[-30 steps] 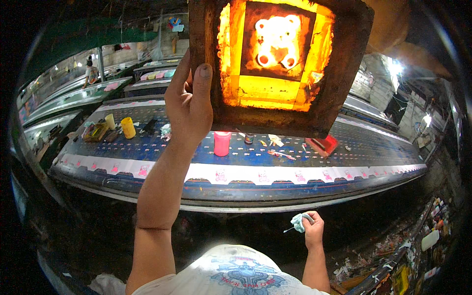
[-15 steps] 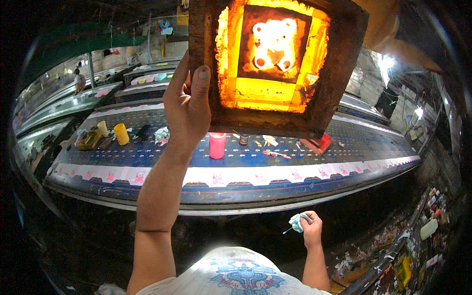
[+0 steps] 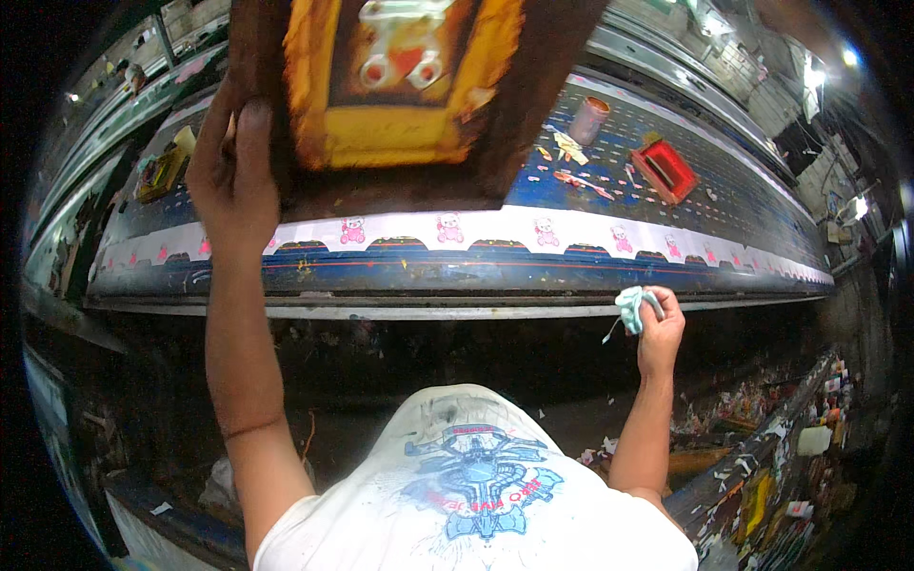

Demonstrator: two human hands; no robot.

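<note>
While the left hand (image 3: 233,181) clasps a dark-framed bear screen (image 3: 395,138) by its left side, raised before the long table (image 3: 438,276), the right hand (image 3: 663,328) pinches a pale cloth (image 3: 630,306); a steady hold should keep the screen from tipping.

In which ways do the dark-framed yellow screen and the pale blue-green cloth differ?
The dark-framed yellow screen is large and flat; the pale blue-green cloth is small and crumpled. The screen is higher in the picture, in the left hand; the cloth is lower, in the right hand. Both are held.
</note>
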